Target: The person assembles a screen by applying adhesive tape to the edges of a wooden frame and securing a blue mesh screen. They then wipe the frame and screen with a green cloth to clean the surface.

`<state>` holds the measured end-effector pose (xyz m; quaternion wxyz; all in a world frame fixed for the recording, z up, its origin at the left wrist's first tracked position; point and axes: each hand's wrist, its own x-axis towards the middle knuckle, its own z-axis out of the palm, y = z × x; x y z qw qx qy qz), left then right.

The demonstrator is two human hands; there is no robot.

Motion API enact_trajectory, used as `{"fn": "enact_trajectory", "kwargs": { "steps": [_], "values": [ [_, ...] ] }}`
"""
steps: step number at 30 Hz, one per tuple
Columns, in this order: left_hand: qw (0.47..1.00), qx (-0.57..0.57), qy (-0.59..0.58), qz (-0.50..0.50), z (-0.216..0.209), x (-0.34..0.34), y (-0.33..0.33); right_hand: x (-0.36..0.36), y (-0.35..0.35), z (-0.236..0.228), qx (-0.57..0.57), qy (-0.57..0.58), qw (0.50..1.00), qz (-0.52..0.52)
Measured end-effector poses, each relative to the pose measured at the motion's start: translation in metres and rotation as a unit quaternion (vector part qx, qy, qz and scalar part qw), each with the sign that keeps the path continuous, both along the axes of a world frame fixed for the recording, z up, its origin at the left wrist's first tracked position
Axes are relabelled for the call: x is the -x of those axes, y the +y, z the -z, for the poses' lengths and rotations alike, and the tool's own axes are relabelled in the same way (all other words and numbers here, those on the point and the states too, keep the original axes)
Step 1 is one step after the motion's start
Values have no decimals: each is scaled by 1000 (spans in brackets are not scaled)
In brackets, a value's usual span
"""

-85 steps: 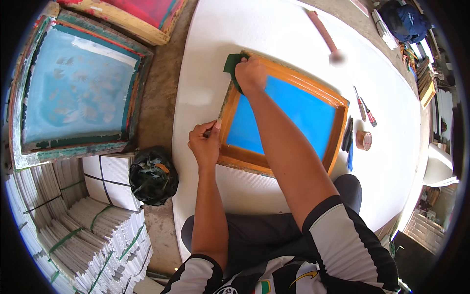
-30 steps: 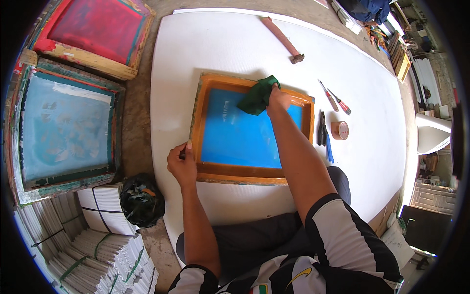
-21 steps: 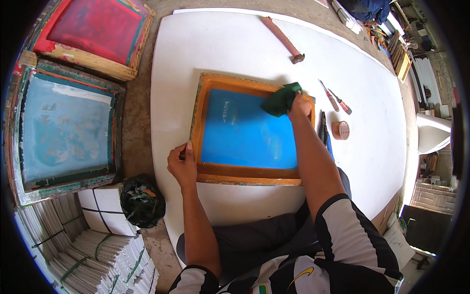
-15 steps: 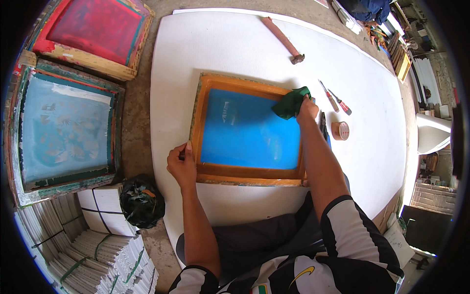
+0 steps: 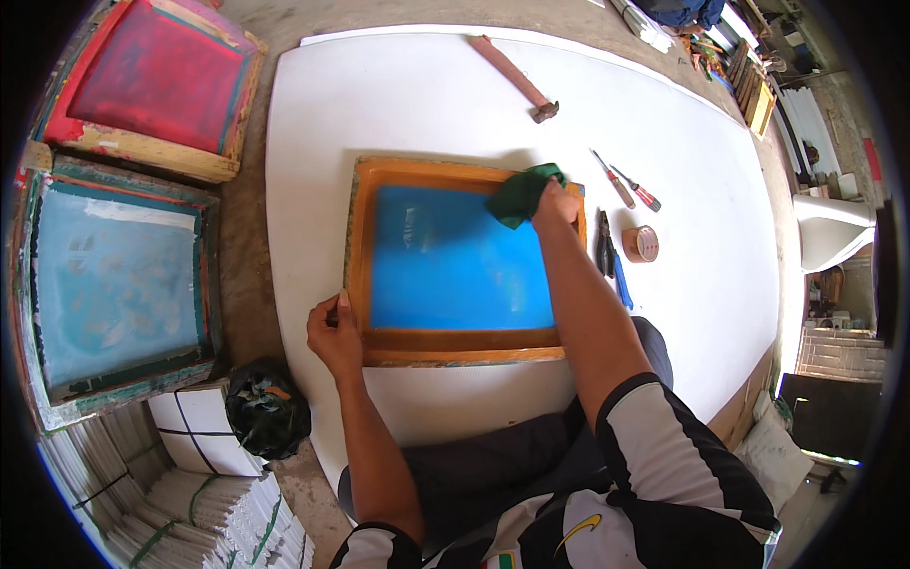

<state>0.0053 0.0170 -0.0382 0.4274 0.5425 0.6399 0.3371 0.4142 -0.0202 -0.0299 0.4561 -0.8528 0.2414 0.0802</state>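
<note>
A person in a black-and-white striped shirt [image 5: 654, 436] works over a framed blue panel [image 5: 455, 261] at the center of the frame, the right hand [image 5: 557, 202] closed on a bunched green cloth [image 5: 518, 199] at the panel's upper right corner. The left hand [image 5: 334, 337], fingers curled, sets its thumb against the left edge of the orange-brown wooden frame [image 5: 455, 358]; whether it grips the wood cannot be told. Beneath lies a broad white sheet [image 5: 706, 313], where a hammer [image 5: 515, 78] rests at upper center and, right of the wooden frame, two slim tools with reddish handles [image 5: 626, 185] lie near a roll of brown tape [image 5: 640, 244] and a black-handled tool [image 5: 604, 245]. A red framed panel [image 5: 156, 81] fills the upper left, above a pale-blue one [image 5: 118, 275] at left. At lower left, a black plastic bag [image 5: 248, 403] stands beside strapped stacks of white material [image 5: 204, 522]; assorted items crowd the room's right edge.
</note>
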Motion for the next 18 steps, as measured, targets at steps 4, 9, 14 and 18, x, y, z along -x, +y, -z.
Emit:
{"fn": "enact_trajectory", "kwargs": {
  "steps": [4, 9, 14, 18],
  "values": [
    [1000, 8, 5, -3, 4, 3, 1, -8, -5, 12, -81, 37, 996, -20],
    [1000, -14, 3, -7, 8, 7, 2, -13, -6, -3, -12, 90, 994, -54],
    [999, -45, 3, -4, 6, 4, 2, -26, -15, 2, -99, 62, 992, -39],
    [999, -51, 19, -4, -3, -1, 1, -14, -12, -4, -150, 45, 987, -31]
  ]
}}
